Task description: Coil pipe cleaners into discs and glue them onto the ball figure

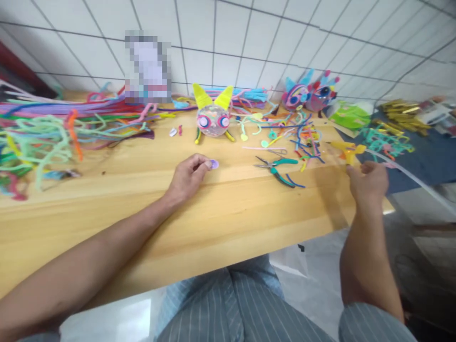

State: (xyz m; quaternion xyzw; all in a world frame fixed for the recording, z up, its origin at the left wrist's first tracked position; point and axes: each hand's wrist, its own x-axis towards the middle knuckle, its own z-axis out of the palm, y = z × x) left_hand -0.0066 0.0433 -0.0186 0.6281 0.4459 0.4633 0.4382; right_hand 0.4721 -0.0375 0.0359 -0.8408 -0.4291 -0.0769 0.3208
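Observation:
My left hand is over the wooden table, thumb and fingers pinched on a small purple disc. Gripped in my right hand is a yellow glue gun, held at the table's right side with its nozzle toward the left. A long whitish stick or tube trails from its back end. Beyond my left hand stands a clear round figure with yellow pointed ears, pink-and-blue ringed eyes and yellow-tipped feet. Green-handled pliers lie with jaws parted between my two hands.
Pipe cleaners are heaped at the left. Cut pieces are scattered at the right, near a bent wire. Two finished-looking figures stand by the tiled wall. A green packet and gold bundles lie further right.

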